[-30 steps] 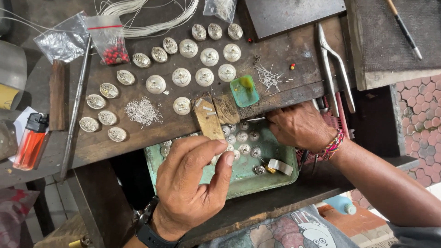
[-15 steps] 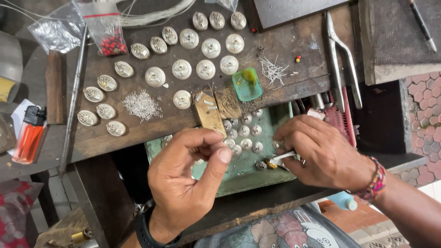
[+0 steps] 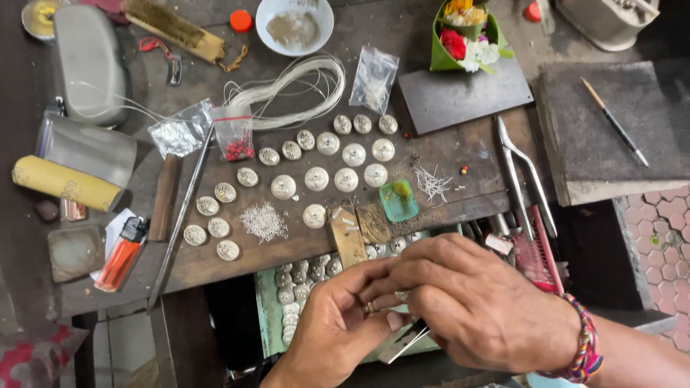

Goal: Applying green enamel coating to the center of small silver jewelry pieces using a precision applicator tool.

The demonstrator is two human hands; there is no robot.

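Observation:
Both my hands meet over a green tray (image 3: 267, 316) that holds several round silver pieces. My left hand (image 3: 334, 330) pinches a small silver piece (image 3: 369, 307) between thumb and fingertips. My right hand (image 3: 474, 302), with a beaded bracelet on the wrist, lies partly over the left and holds metal tweezers (image 3: 407, 340); their ends stick out below the fingers. On the wooden bench (image 3: 445, 154) above lie rows of round domed silver pieces (image 3: 316, 178), a heap of tiny silver bits (image 3: 264, 221), short wire bits (image 3: 432, 184) and a small green dish (image 3: 397, 200).
Large steel tongs (image 3: 519, 172) lie at the right, an orange lighter (image 3: 121, 253) and a long file (image 3: 180, 215) at the left. Farther back are a wire coil (image 3: 295, 86), a bag of red beads (image 3: 234, 138), a white bowl (image 3: 295, 21), a sandpaper roll (image 3: 65, 183) and a flower offering (image 3: 463, 36).
My right hand has moved left from the tray's right side, with the tweezers, up against my left hand. The view has tilted, showing more of the bench's back.

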